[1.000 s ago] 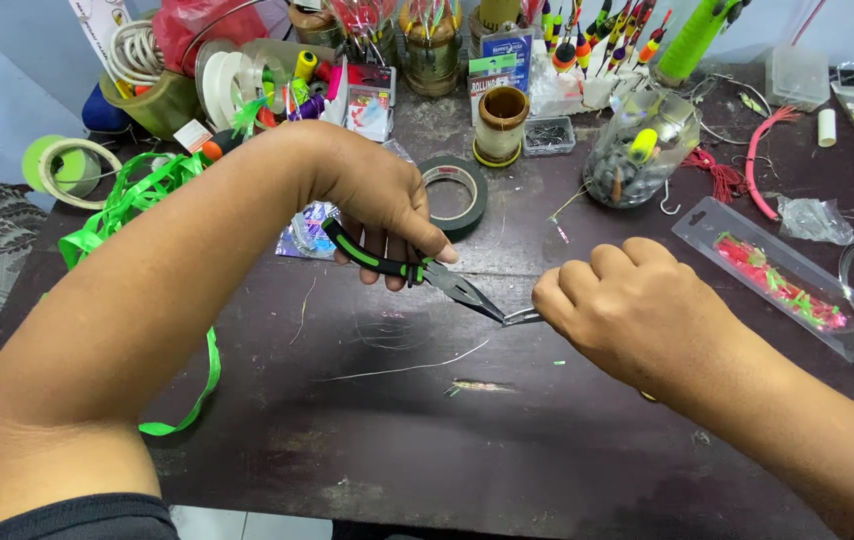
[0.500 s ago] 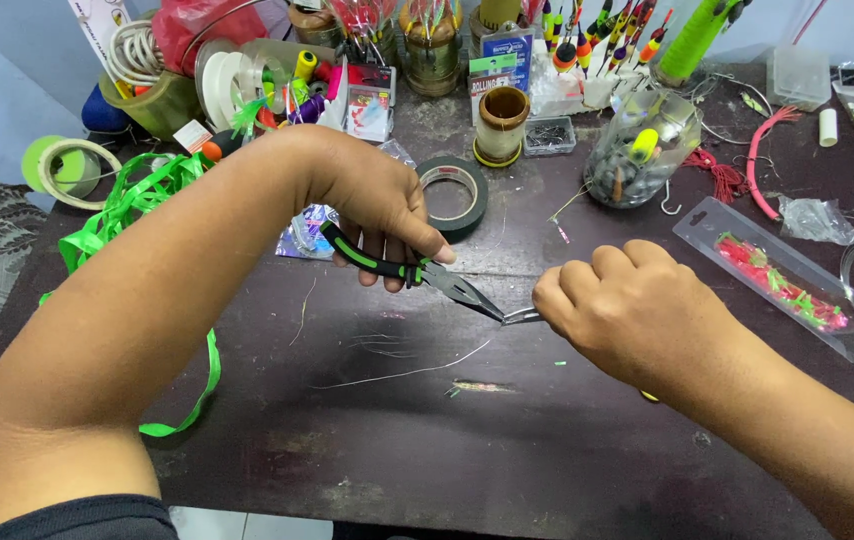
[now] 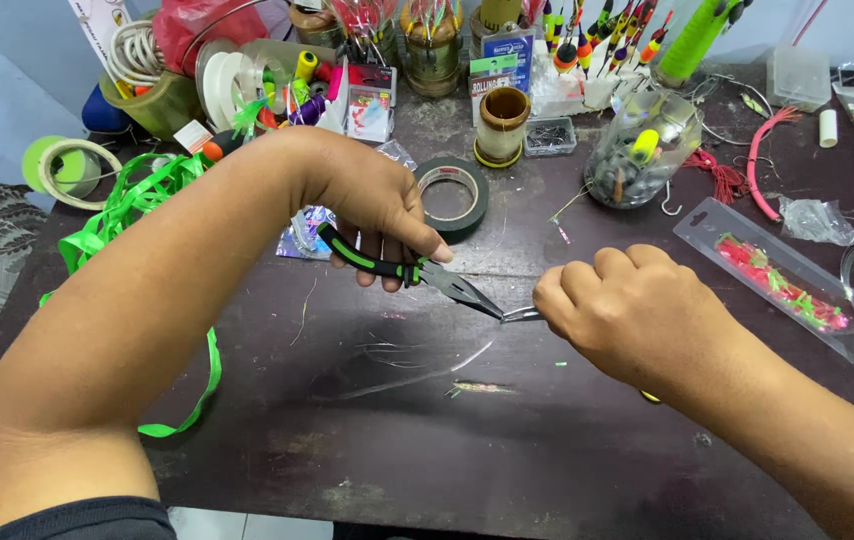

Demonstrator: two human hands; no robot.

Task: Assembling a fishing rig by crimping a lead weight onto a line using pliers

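Your left hand (image 3: pixel 372 205) clamps pliers (image 3: pixel 417 272); nose points right-down, tip nipping small metal piece pinched in your fisted right hand (image 3: pixel 617 315).

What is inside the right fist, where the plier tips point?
A small metal piece sticks out, gripped by the pliers in the left hand. The right hand covers the rest.

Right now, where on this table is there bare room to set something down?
The dark table is bare along its near edge, below the left hand with the pliers and the right hand, right of the green ribbon. The back, around the black tape roll and glass jar, is crowded.
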